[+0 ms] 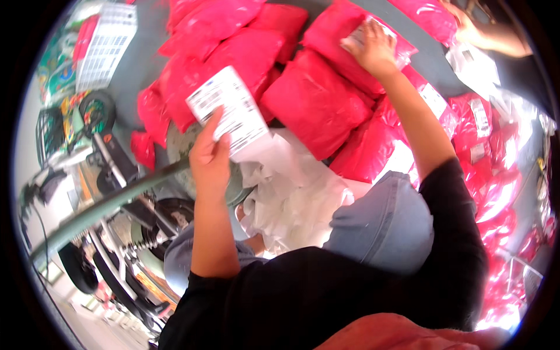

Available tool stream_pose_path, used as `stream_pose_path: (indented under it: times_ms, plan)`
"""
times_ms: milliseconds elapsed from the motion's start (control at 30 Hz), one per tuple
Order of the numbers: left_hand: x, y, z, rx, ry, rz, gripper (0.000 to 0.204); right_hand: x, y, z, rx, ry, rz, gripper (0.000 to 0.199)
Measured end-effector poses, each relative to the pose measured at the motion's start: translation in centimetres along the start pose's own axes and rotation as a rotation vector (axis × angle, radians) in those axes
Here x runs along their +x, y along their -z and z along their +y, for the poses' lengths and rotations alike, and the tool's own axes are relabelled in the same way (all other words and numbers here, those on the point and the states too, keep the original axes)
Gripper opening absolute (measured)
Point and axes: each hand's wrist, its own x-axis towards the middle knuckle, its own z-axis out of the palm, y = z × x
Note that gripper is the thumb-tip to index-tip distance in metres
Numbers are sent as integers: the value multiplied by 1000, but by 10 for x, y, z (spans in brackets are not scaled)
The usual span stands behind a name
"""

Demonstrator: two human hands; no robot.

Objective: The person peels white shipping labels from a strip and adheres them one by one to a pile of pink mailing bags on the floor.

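Note:
My left hand (211, 153) pinches a white printed label sheet (230, 111) between thumb and fingers, in front of the heap of packages. Below that sheet a crumpled mass of white paper (291, 198) hangs down between my knees. At the far right of the heap, my right hand (373, 51) lies flat, fingers spread, on a bright pink plastic-wrapped package (329, 35). Part of a white label shows under and beside those fingers. Closer to me sits another plump pink package (318, 105), with no label visible on its top.
At the upper right a co-worker's hand (465, 29) touches a pink package (424, 16). Several labelled pink packages (496, 198) pile up along my right side. On the left are a slanting green pole (116, 207), a wheeled scooter-like frame (125, 175) and a white gridded sheet (108, 46).

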Motion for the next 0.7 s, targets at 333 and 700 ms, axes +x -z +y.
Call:
stream_pose_path:
  times_ms: [333, 700]
  plan:
    - [-83, 28, 87, -406, -137, -459, 74, -140, 238, -150, 1135, 430, -775, 32]
    - [-263, 123, 182, -107, -97, -286, 26, -334, 396, -252, 1260, 529, -418, 8]
